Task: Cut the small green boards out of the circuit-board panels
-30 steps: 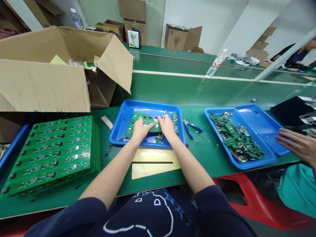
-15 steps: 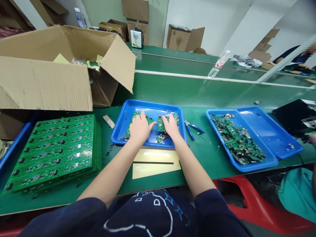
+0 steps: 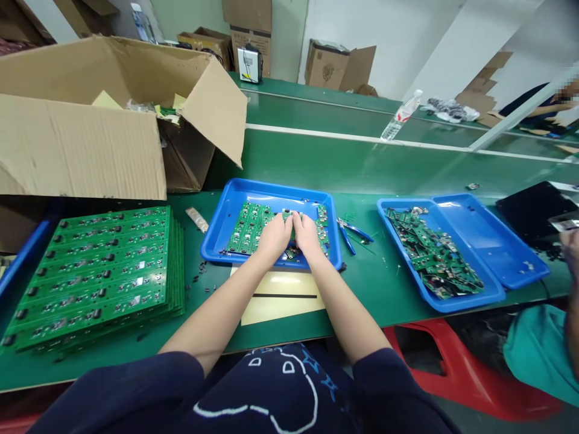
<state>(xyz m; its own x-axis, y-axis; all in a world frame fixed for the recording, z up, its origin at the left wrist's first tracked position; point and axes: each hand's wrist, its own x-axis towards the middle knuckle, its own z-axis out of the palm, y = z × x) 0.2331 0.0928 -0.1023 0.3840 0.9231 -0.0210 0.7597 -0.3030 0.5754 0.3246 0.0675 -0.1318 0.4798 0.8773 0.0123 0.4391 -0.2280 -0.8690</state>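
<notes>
Looks like the left hand [image 3: 275, 234] and right hand [image 3: 306, 232] both have fingers clamped on a green circuit board [image 3: 286, 213] down in the blue tray [image 3: 271, 187], so imo grip near the edges with even pressure so it doesn't twist.

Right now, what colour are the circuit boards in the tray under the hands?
The circuit boards are green, seen best in the head view.

Green bench [image 3: 357, 295] — trays [image 3: 278, 188], pliers [image 3: 358, 231], boards [image 3: 104, 265]
</notes>
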